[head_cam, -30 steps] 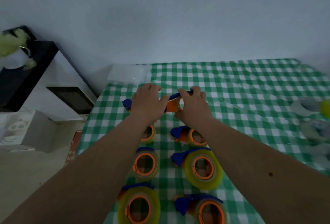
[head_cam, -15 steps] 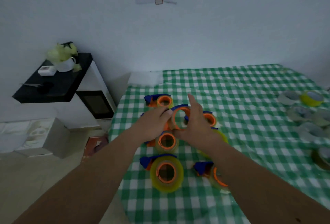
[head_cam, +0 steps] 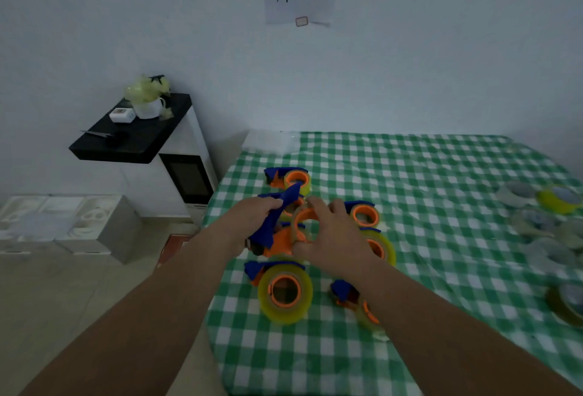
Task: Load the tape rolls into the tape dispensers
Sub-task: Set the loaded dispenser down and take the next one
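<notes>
While a black shelf (head_cam: 135,140) is hanging on the wall at far left, the left hand (head_cam: 249,222) is gripping the blue handle of a tape dispenser (head_cam: 277,238), holding it above the checked tablecloth (head_cam: 426,206). The right hand (head_cam: 331,238) is pinching what is probably a tape roll (head_cam: 303,222) on the dispenser's orange hub, though the dim light is blurring it. Loaded dispensers (head_cam: 284,291) are lying around, and loose rolls (head_cam: 536,222) are sitting at far right.
</notes>
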